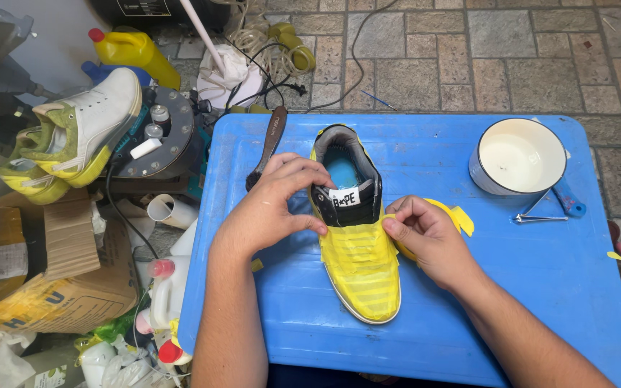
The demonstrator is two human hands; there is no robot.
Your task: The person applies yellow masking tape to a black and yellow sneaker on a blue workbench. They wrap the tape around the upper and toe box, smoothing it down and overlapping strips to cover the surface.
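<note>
A sneaker [359, 266] lies toe toward me on a blue plastic table [468, 309]; its upper is wrapped in strips of yellow tape and its black collar and blue insole show. My left hand [271, 205] rests on the shoe's left side by the tongue, fingertips pressing the tape. My right hand [425, 241] holds a roll of yellow tape [454, 215] against the shoe's right side, thumb on the tape's edge.
A white bowl of white liquid [517, 154] stands at the table's far right, a blue-handled tool [558, 202] beside it. A dark brush [267, 144] lies at the far left edge. Shoes [80, 129], bottles [134, 52], cardboard boxes [59, 280] crowd the paved floor left.
</note>
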